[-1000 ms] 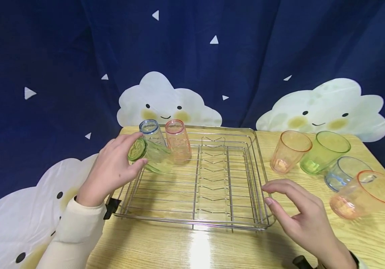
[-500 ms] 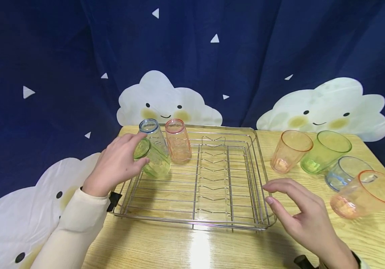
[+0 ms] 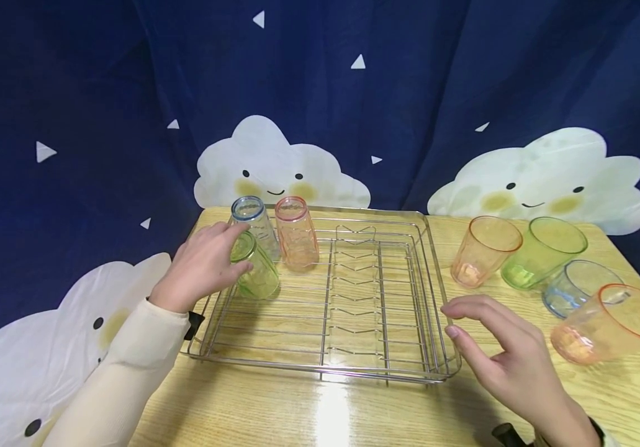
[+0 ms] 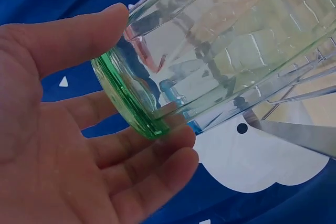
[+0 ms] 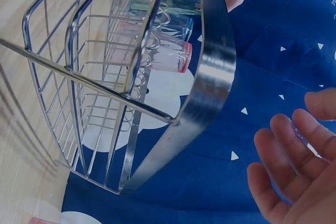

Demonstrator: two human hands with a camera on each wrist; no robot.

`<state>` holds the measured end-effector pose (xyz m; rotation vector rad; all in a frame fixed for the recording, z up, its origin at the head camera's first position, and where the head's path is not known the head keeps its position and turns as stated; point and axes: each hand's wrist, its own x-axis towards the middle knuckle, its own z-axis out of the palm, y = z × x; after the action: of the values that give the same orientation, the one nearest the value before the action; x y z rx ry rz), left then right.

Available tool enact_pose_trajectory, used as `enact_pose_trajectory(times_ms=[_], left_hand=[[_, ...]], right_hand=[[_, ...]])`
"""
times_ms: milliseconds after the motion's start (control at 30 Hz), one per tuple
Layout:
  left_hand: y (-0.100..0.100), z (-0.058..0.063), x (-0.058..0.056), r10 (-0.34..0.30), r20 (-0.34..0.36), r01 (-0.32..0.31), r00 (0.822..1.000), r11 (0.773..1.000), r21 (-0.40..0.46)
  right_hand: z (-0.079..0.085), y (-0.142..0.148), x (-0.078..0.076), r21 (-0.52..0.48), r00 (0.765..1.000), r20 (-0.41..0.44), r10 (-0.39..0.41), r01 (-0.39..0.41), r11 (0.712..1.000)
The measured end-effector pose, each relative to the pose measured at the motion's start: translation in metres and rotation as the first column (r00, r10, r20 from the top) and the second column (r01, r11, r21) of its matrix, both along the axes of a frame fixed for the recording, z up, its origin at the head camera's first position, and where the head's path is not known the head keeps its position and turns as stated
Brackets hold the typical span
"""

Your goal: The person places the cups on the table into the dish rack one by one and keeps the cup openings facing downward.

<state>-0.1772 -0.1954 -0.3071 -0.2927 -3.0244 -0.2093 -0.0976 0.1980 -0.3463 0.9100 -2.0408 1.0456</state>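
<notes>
The green cup is straighter now, the third upside-down one in the rack. The left hand pinches its bottom; the right hand is spread, empty.

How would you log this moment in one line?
left grip: around inverted green glass, base end | right grip: empty, near rack | in rack: blue glass, pink glass, both inverted

Bare hands; cream left sleeve (creased); black wrist fittings.

Wood-grain table: wire rack; to its right, two orange cups, green cup, blue cup.
</notes>
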Motion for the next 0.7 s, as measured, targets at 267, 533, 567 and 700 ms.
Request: enact_pose_trajectory(times_ms=[267, 533, 567, 700], left_hand=[[-0.0012, -0.0041, -0.0012, -0.045, -0.016, 0.045, 0.999, 0.999, 0.000], [-0.0009, -0.0027, -0.0015, -0.057, -0.008, 0.057, 0.998, 0.998, 0.005], [-0.0010, -0.0027, -0.0016, -0.056, -0.005, 0.056, 0.998, 0.998, 0.008], [-0.0025, -0.0039, -0.0033, -0.054, -0.016, 0.054, 0.998, 0.998, 0.017]], right_hand=[[-0.0026, 0.0002, 0.0027, 0.019, 1.000, 0.012, -0.022, 0.022, 1.000], [-0.0020, 0.0004, 0.0045, 0.024, 1.000, 0.011, -0.027, 0.027, 0.999], [-0.0020, 0.0004, 0.0047, 0.025, 1.000, 0.011, -0.028, 0.028, 0.999], [-0.0019, 0.0007, 0.0056, 0.030, 0.999, 0.016, -0.031, 0.031, 0.999]])
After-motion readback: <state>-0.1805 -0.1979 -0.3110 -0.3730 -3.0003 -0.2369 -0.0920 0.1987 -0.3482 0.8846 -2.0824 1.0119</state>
